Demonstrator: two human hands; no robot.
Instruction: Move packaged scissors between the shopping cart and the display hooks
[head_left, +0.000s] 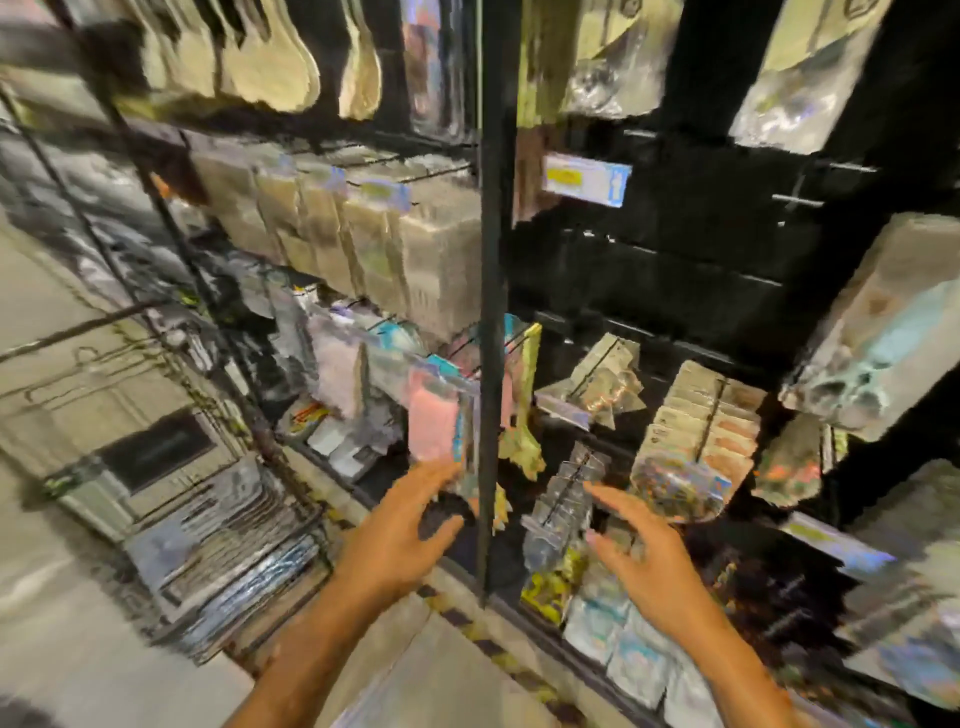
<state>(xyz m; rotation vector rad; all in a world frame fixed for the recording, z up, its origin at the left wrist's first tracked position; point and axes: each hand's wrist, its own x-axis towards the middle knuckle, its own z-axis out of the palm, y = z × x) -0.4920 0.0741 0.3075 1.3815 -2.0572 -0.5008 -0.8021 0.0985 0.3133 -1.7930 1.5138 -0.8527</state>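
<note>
- Although the whole picture is smeared with motion blur, we can make out both of our bare hands raised toward a dark display rack hung with packaged goods.
- We see our left hand (410, 525) at the bottom edge of a pink-backed package (434, 428); the fingers are spread and only slightly bent, and the fingertips meet the lower end of the pack beside a dark shape there. Whether the thumb actually pinches the pack we cannot tell.
- We take this pink-backed package for the packaged scissors, but the blur hides what is inside. It hangs just left of the black upright post (491, 291) that divides the rack, at the front of a row of similar packs on a display hook.
- We see our right hand (641, 545) open, fingers spread and relaxed, holding nothing. It hovers near a row of clear packets (566, 499) on a hook right of the post, with no plain contact.
- Right of those packets hangs a round, glittery multicoloured pack (678, 486), and behind it a deep row of beige carded packs (709, 415).
- Above, we see a yellow and blue price label (587, 179) and pale wooden spoons (270, 57) hanging along the top.
- Black-and-yellow hazard tape (483, 639) runs along the floor by the rack's base.
</note>
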